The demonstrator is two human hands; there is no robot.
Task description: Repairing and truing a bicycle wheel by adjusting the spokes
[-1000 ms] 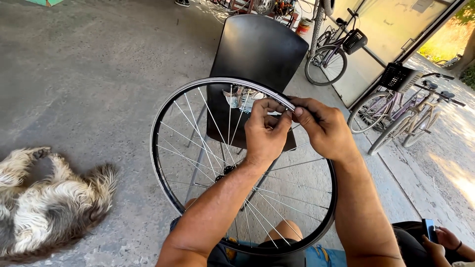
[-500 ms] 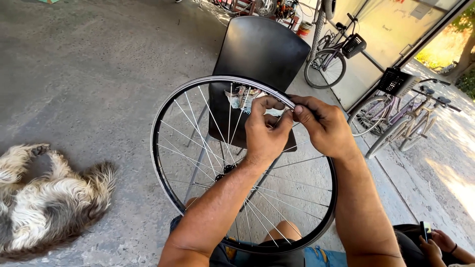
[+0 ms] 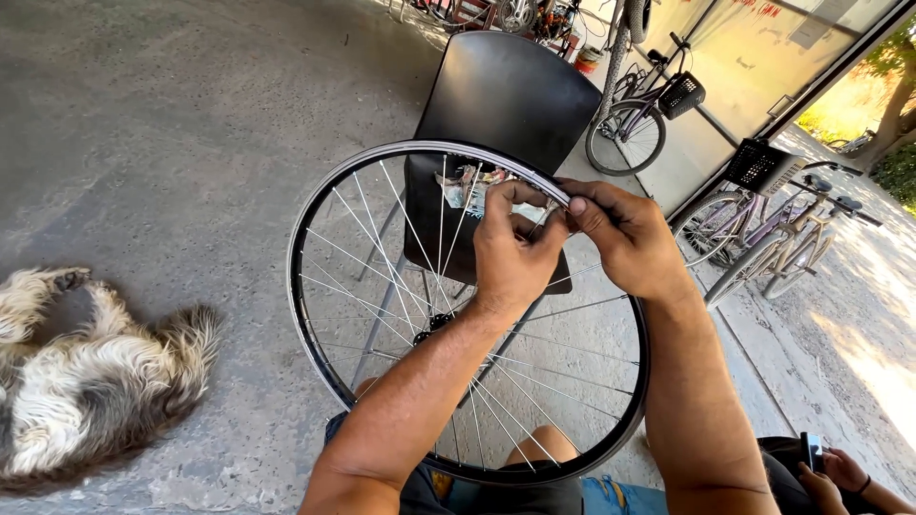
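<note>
Barely shifted since before — left hand (image 3: pixel 515 253) and right hand (image 3: pixel 625 238) both pinching the wheel (image 3: pixel 382 162) rim's top, chair (image 3: pixel 510 91) behind.

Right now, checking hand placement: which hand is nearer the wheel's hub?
Left. The left hand grips the rim just above the hub; the right hand sits farther to the side.
</note>
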